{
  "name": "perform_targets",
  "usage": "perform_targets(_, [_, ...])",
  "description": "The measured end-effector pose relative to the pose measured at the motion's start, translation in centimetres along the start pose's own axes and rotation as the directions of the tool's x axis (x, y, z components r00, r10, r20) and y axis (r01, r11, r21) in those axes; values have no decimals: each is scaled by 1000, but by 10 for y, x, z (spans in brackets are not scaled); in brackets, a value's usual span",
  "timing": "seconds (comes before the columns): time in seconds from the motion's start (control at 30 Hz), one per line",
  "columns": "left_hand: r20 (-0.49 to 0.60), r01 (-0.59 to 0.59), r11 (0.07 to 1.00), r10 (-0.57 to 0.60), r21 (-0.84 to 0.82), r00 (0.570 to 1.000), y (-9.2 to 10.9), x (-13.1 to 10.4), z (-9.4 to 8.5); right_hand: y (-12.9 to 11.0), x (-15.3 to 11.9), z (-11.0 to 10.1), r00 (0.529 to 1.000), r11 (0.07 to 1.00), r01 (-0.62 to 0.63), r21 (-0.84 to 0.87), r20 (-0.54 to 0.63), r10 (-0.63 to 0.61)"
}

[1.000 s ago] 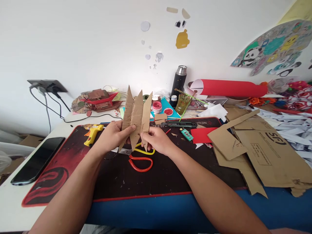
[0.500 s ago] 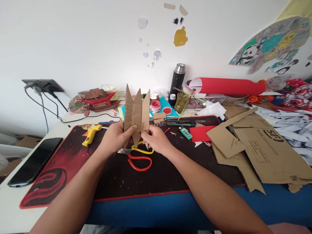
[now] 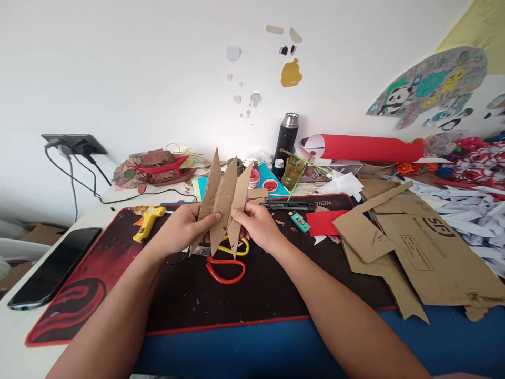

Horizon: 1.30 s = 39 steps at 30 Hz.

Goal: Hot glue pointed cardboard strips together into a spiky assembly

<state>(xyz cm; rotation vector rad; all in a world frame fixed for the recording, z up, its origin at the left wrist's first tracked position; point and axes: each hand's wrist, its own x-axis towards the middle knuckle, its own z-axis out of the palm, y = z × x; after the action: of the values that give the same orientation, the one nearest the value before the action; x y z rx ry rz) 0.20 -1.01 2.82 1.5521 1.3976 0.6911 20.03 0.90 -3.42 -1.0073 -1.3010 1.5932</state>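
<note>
Pointed cardboard strips, side by side and overlapping, are held up over the mat between my two hands. My left hand grips their left side, its thumb lying across the front. On the right edge, my right hand pinches the rightmost strip, with the fingers partly hidden behind it. The strips lean to the right, tips up and down. Just below them lie scissors with one red and one yellow handle, the blades partly hidden by the cardboard and my left hand.
A yellow glue gun and a black phone lie left. Behind are a cutter, paint jars, a jar of brushes and a black flask. Cardboard sheets and red paper lie right.
The cardboard strips have tilted to the right and fanned slightly, their lower points now lower. Both hands still hold them. The view has shifted slightly upward.
</note>
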Motion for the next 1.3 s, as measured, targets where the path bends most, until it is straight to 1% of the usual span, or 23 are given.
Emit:
perform_targets(0.13, [38,-15,1000,15,3,999,-10,2,-2,0,0,2,1000,1000,11,-28,-22,-12])
perform_targets(0.23, [35,-41,997,39,63,999,-14,2,0,2,0,3,999,999,0,-50,-50,-2])
perform_targets(0.3, [19,-70,988,68,137,998,-13,2,4,5,1,3,997,997,-2,-72,-71,-3])
perform_targets(0.37, [-22,-117,963,126,243,992,-11,2,12,9,3,2,993,991,17,-129,-113,-31])
perform_targets(0.43, [-82,-166,919,208,357,975,-8,3,18,14,5,0,984,979,39,-199,-163,-72])
perform_targets(0.47, [-93,-183,904,235,386,967,-8,3,20,15,5,-1,982,976,42,-213,-173,-80])
perform_targets(0.53, [-86,-181,912,226,367,970,-7,4,21,16,6,-2,983,977,46,-209,-163,-81])
perform_targets(0.7, [-37,-88,973,98,213,995,-10,4,10,6,4,-4,998,993,13,-113,-67,-21])
perform_targets(0.77, [-26,-73,983,79,170,997,-12,3,6,1,3,-5,999,995,16,-94,-41,-20])
perform_targets(0.87, [-14,-63,990,66,125,998,-14,3,5,-2,2,-6,999,996,22,-86,-42,-25])
perform_targets(1.0, [5,-56,994,56,94,998,-17,3,5,-2,1,-5,998,996,13,-85,-57,-17])
perform_targets(1.17, [21,-53,995,52,79,998,-17,4,3,-2,2,-6,999,998,34,-45,-40,-36])
perform_targets(1.23, [33,-52,994,49,95,998,-16,4,4,0,3,-7,998,997,41,-64,-38,-44])
perform_targets(1.3, [44,-65,987,59,145,997,-15,4,7,4,4,-7,996,991,57,-123,-57,-64])
